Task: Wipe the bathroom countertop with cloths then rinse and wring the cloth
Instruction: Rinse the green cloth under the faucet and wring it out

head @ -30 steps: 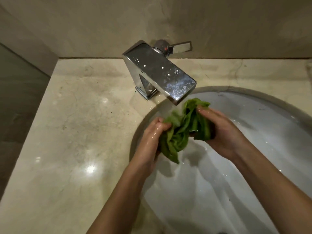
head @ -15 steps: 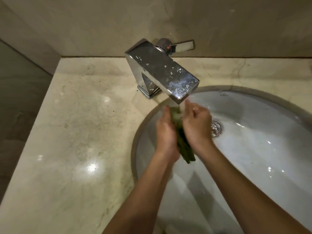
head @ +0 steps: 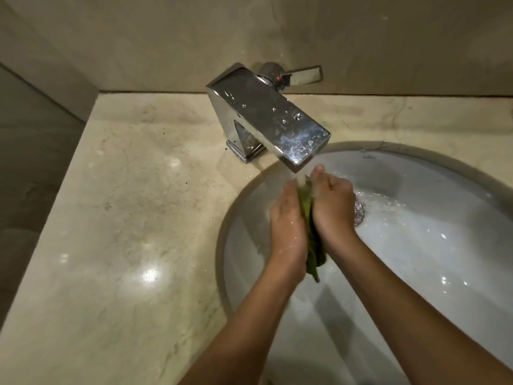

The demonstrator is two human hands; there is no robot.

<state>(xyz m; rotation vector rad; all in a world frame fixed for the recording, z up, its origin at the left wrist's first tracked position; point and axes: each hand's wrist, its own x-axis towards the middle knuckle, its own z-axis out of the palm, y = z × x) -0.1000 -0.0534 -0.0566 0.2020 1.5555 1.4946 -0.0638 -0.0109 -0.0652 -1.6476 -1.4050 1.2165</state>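
Rinsing looks to be the step in hand: the green cloth [head: 313, 247] is bunched into a narrow wad and sandwiched upright between the two palms, above the bowl of the basin [head: 422, 254], its top directly under the stream [head: 300, 176] and a dark wet tail hanging out below the wrists. The left hand [head: 287, 229] lies flat against the wad with fingers fairly straight and together, pressing rather than gripping. The right hand [head: 333, 209] faces it, and its fingers appear bent at the knuckles over the cloth's top, one digit raised toward the spout, though water and blur make this less than certain. Water runs from the square chrome faucet [head: 266, 118], whose lever [head: 301, 76] points off to the right, and pools around the drain [head: 358, 213]. The marble countertop [head: 125, 218] around the basin shines and carries a few dark specks near the faucet base, so the wiping may not be quite complete. Several things could go wrong from here. With one palm only pressing, the soaked wad could slide out and drop into the bowl. The hands sit close to the basin's left edge, so vigorous rubbing could throw spray onto the counter. Folded this tightly, the inner layers may hold their dirt, and wringing under the running stream would only refill the fabric.
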